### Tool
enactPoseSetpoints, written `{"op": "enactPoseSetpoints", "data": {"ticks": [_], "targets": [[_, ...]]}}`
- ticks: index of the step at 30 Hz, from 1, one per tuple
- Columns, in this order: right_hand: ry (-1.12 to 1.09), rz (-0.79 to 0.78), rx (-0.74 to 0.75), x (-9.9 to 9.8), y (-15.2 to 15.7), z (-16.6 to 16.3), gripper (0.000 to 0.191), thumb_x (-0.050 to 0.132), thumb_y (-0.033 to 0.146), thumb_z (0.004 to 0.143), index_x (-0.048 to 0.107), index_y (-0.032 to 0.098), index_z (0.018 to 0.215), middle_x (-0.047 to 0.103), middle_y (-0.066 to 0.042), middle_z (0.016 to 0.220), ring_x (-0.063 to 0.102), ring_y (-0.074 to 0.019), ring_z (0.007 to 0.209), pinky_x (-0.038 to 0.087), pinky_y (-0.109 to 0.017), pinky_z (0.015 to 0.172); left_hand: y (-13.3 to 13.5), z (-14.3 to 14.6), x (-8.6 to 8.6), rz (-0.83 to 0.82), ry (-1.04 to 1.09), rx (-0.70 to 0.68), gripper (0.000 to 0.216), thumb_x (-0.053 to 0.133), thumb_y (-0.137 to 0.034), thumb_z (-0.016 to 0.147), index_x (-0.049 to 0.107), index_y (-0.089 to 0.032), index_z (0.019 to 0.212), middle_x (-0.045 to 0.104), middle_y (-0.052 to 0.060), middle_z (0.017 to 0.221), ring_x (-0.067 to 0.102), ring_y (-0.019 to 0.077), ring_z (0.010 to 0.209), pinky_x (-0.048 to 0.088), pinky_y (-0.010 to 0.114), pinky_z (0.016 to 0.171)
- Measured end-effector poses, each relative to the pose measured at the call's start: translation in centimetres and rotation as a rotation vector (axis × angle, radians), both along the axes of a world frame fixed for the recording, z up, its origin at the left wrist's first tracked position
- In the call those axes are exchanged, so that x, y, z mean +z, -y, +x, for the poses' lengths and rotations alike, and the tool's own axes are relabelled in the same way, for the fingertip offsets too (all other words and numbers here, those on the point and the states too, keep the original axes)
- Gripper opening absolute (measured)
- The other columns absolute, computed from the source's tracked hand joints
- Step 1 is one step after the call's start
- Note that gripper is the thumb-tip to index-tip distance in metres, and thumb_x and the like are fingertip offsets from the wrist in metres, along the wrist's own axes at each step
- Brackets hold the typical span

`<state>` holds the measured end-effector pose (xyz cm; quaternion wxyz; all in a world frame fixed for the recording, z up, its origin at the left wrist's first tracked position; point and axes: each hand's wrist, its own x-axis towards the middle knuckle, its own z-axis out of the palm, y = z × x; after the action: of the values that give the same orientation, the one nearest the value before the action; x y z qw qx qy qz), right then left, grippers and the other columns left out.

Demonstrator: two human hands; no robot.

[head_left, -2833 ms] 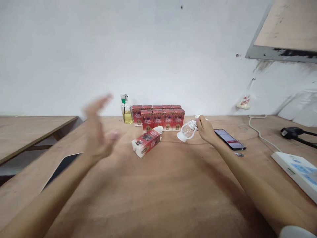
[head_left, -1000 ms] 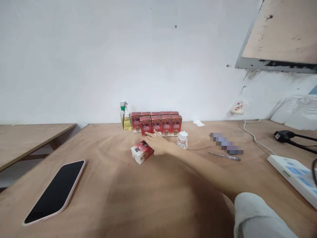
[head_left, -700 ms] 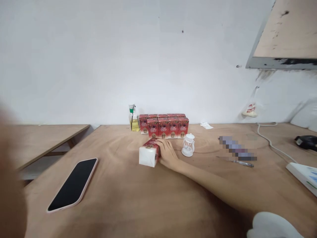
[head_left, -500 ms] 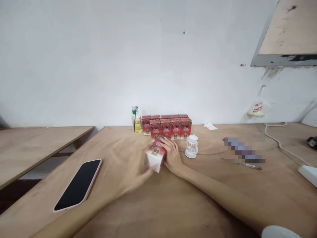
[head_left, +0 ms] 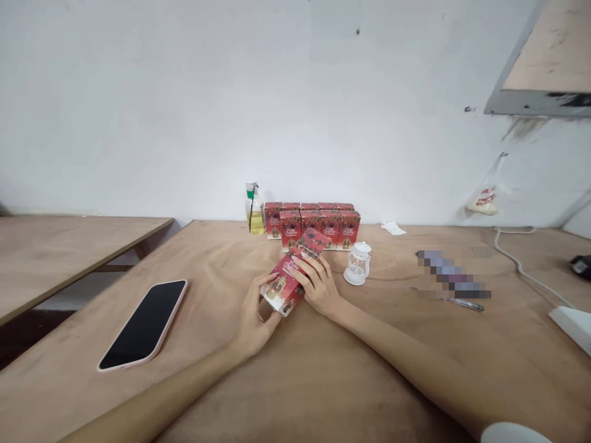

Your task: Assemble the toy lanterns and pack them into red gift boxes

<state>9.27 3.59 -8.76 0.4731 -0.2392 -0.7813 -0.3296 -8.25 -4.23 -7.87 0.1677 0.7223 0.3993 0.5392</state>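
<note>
A red and white printed cardboard box (head_left: 282, 284) lies tilted between my two hands, just above or on the table. Its far end has a red flap (head_left: 316, 241) folded out. My left hand (head_left: 258, 311) grips the near end, thumb below and fingers along the left edge. From the right, my right hand (head_left: 318, 286) closes over the box, its fingers across the printed face. A small white lantern (head_left: 357, 266) with a clear body stands right of my right hand. Behind the held box are several matching red boxes (head_left: 348, 231) in two rows.
A bottle of yellow liquid (head_left: 257, 218) with a green cap stands left of the boxes. On the left lies a phone (head_left: 144, 326). A pen (head_left: 466, 304), a blurred-out item (head_left: 452, 274), a white paper scrap (head_left: 392, 228) and a cable (head_left: 521, 267) are on the right.
The held box has turned, so its long printed face shows instead of its white end, and its far flap is now visible. My left hand has shifted its grip to the near end.
</note>
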Motion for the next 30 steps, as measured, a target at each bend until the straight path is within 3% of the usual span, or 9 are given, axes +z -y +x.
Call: {"op": "enactPoseSetpoints", "data": {"ticks": [6, 10, 14, 19, 24, 30], "targets": [[-0.029, -0.011, 0.058, 0.0, 0.2, 0.0, 0.034, 0.04, 0.008, 0.09, 0.052, 0.022, 0.118, 0.062, -0.006, 0.122, 0.035, -0.0163, 0.135, 0.028, -0.041, 0.113, 0.0, 0.0, -0.4, 0.069, 0.035, 0.031, 0.045, 0.053, -0.007, 0.072, 0.047, -0.023, 0.114, 0.045, 0.01, 0.122, 0.046, 0.0262, 0.119, 0.045, 0.045, 0.096], [-0.093, -0.146, 0.08, 0.1, 0.0, 0.4, 0.038, 0.041, 0.013, 0.091, 0.044, 0.019, 0.128, 0.058, -0.01, 0.126, 0.035, -0.0199, 0.135, 0.034, -0.046, 0.11, -0.1, -0.1, 0.0, 0.087, 0.076, -0.03, 0.042, 0.041, -0.004, 0.077, 0.046, -0.023, 0.114, 0.043, 0.01, 0.122, 0.049, 0.0215, 0.117, 0.053, 0.036, 0.085], [-0.112, -0.26, 0.066, 0.2, -0.3, 0.7, 0.041, 0.038, 0.014, 0.092, 0.041, 0.019, 0.132, 0.054, -0.012, 0.131, 0.035, -0.0209, 0.136, 0.034, -0.049, 0.11, 0.1, 0.0, 0.7, 0.205, -0.13, 0.026, 0.038, 0.049, -0.01, 0.081, 0.046, -0.022, 0.118, 0.046, 0.012, 0.123, 0.048, 0.0226, 0.119, 0.051, 0.039, 0.091], [-0.026, -0.227, 0.056, 0.5, -0.2, 0.6, 0.035, 0.037, 0.016, 0.093, 0.05, 0.018, 0.125, 0.058, -0.009, 0.128, 0.039, -0.0207, 0.133, 0.031, -0.046, 0.112, -0.2, -0.4, 0.4, 0.328, -0.407, 0.182, 0.04, 0.055, -0.015, 0.08, 0.048, -0.02, 0.12, 0.048, 0.013, 0.129, 0.047, 0.025, 0.123, 0.043, 0.045, 0.101], [0.008, -0.144, 0.041, 0.6, -0.2, 0.5, 0.03, 0.039, 0.017, 0.092, 0.059, 0.019, 0.116, 0.064, -0.007, 0.119, 0.045, -0.0202, 0.128, 0.029, -0.043, 0.112, -1.4, -1.4, -0.2, 0.344, -0.558, 0.164, 0.05, 0.051, -0.013, 0.082, 0.04, -0.019, 0.131, 0.054, 0.012, 0.13, 0.049, 0.0234, 0.125, 0.04, 0.047, 0.105], [0.019, -0.148, 0.04, 0.5, -0.1, 0.4, 0.032, 0.04, 0.015, 0.092, 0.06, 0.022, 0.115, 0.063, -0.006, 0.121, 0.043, -0.0191, 0.129, 0.029, -0.042, 0.112, -1.7, -2.1, 0.1, 0.518, -0.71, 0.152, 0.048, 0.048, -0.012, 0.085, 0.039, -0.015, 0.132, 0.058, 0.014, 0.127, 0.054, 0.0219, 0.121, 0.049, 0.037, 0.098]]}}
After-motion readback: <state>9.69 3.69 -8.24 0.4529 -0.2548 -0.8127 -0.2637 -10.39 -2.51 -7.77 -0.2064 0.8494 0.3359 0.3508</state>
